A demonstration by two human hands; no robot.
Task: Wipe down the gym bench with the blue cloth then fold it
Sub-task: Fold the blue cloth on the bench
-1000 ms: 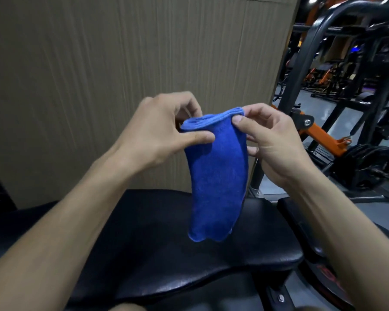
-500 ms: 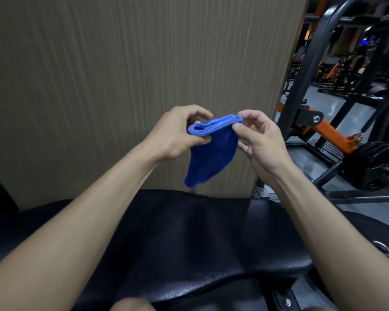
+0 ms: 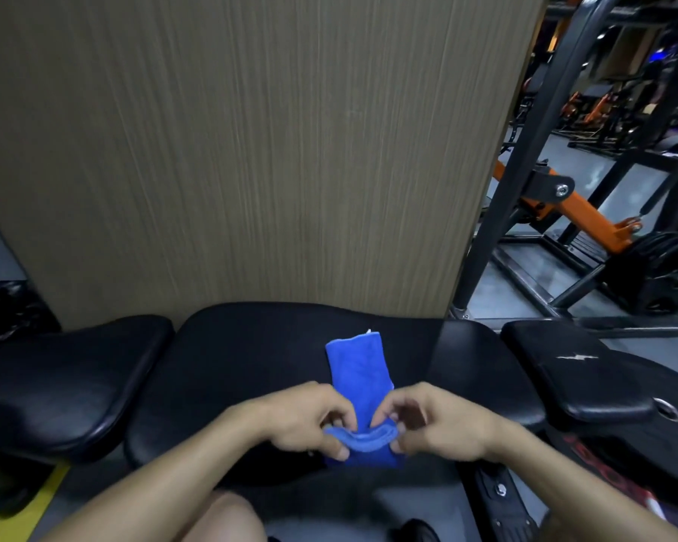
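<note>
The blue cloth [image 3: 359, 369], folded into a narrow strip, lies on the black padded gym bench [image 3: 251, 361] with its far end flat on the pad. Its near end is bunched and pinched between both hands at the bench's front edge. My left hand [image 3: 306, 418] grips the near end from the left. My right hand [image 3: 431, 422] grips it from the right. A small white tag shows at the cloth's far corner.
A brown wood-grain wall panel [image 3: 231, 150] rises just behind the bench. A second black pad [image 3: 59, 381] sits to the left, another pad [image 3: 576, 369] to the right. A black and orange weight machine [image 3: 580, 213] stands on the grey floor at right.
Both hands have come down from chest height, bringing the cloth from hanging in the air to lying flat on the bench pad, still gripped at its near end.
</note>
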